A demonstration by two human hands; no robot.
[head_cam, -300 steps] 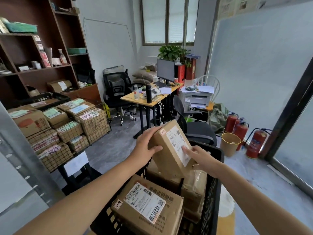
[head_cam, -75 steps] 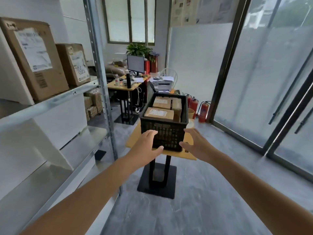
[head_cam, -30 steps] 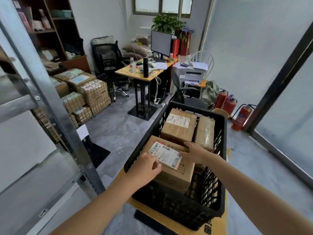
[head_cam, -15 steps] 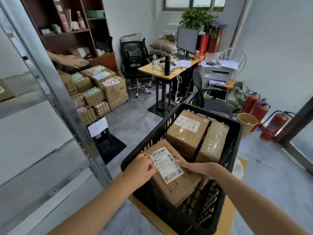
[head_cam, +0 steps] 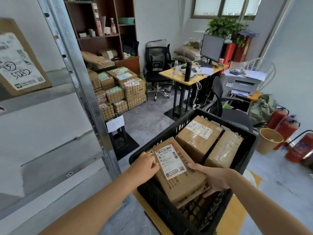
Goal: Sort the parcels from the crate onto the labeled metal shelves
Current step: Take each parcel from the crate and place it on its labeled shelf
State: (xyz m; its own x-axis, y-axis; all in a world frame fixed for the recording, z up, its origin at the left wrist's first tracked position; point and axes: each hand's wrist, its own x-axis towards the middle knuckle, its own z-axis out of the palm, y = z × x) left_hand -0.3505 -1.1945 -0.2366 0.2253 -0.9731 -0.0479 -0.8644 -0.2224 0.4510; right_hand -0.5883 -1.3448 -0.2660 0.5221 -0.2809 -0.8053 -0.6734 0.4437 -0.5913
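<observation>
Your left hand [head_cam: 145,164] and right hand [head_cam: 215,178] have closed on the brown cardboard parcel with the white barcode label [head_cam: 183,185]. 1 second ago they only rested on its top; now the left fingers curl against its left edge beside the label. The right hand cups its right side, with the fingers tucked under the lower edge. The parcel is still inside the black plastic lattice crate [head_cam: 169,131], at the near left corner. It has swung to lie slanted there, and its near end looks raised rather than flat, so I judge the lift is just beginning. 2 more wait behind it, untouched: a brown taped box with a white shipping label [head_cam: 198,134] and, touching its right side, a brown parcel wrapped in clear tape [head_cam: 223,150]. The grey metal shelving upright [head_cam: 76,82] stands close on your left, and a large cardboard box marked 5082 by hand [head_cam: 18,65] already sits on a shelf there. Next you need to bring the parcel up clear of the crate's rim and match its label to a shelf; the shelf tags are too small to read from here.
</observation>
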